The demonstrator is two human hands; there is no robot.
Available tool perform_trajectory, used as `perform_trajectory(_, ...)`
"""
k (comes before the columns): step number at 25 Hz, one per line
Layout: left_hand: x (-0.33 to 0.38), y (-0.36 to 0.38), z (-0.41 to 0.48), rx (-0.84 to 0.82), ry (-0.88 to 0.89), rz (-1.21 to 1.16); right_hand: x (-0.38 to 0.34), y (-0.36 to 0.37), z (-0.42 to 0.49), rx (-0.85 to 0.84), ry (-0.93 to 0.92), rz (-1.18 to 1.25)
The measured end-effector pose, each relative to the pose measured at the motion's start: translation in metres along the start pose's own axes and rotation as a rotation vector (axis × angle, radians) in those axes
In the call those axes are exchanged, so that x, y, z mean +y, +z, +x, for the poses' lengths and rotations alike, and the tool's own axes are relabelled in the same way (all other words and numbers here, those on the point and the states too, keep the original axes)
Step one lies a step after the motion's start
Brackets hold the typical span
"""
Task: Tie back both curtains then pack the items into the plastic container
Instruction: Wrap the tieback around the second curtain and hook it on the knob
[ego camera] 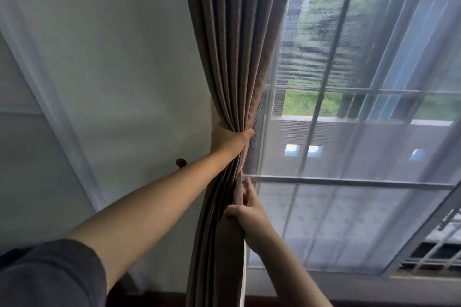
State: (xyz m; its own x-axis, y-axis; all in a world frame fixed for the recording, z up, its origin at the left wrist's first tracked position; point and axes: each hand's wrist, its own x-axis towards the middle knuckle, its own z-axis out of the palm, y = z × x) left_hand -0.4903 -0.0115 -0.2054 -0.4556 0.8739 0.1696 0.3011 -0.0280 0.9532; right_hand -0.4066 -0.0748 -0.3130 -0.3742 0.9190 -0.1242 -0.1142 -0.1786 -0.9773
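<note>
A grey-brown curtain (232, 45) hangs gathered into folds at the left side of the window. My left hand (228, 141) reaches round the bunched cloth at mid-height and grips it, with the fingers hidden behind the folds. Lower down, my right hand (245, 209) holds the curtain's right edge, thumb on the front of the cloth and fingers along its side. A small dark round wall hook (181, 162) sticks out of the wall just left of the curtain, above my left forearm. No plastic container is in view.
A sheer white curtain (349, 132) covers the window with its metal bars (349, 182) to the right. The white wall (112, 70) fills the left, with another sheer panel at its far left. A dark sill or floor edge runs along the bottom.
</note>
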Motion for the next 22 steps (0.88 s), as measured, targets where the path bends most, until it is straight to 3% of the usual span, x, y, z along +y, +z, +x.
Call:
perform_trajectory(4,0.01,-0.013,0.005,-0.146,-0.003,0.564,0.001,0.014,-0.004,0.036,-0.123,0.058)
perform_trajectory(6,0.016,-0.016,0.009,-0.217,-0.062,0.669,0.005,0.016,-0.001,0.074,-0.116,0.064)
perform_trajectory(9,0.019,-0.015,0.005,-0.333,-0.158,0.499,0.02,0.025,0.003,0.151,-0.122,-0.124)
perform_trajectory(14,0.015,-0.019,0.007,-0.308,-0.117,0.395,0.034,0.043,0.01,0.173,-0.197,-0.3)
perform_trajectory(16,0.014,-0.019,0.009,-0.321,-0.116,0.391,0.028,0.043,0.011,0.191,-0.23,-0.231)
perform_trajectory(20,0.015,-0.02,0.011,-0.336,-0.126,0.391,0.026,0.033,0.023,0.296,-0.122,0.096)
perform_trajectory(22,0.014,-0.02,0.013,-0.321,-0.123,0.403,0.028,0.031,0.028,0.402,-0.133,0.087)
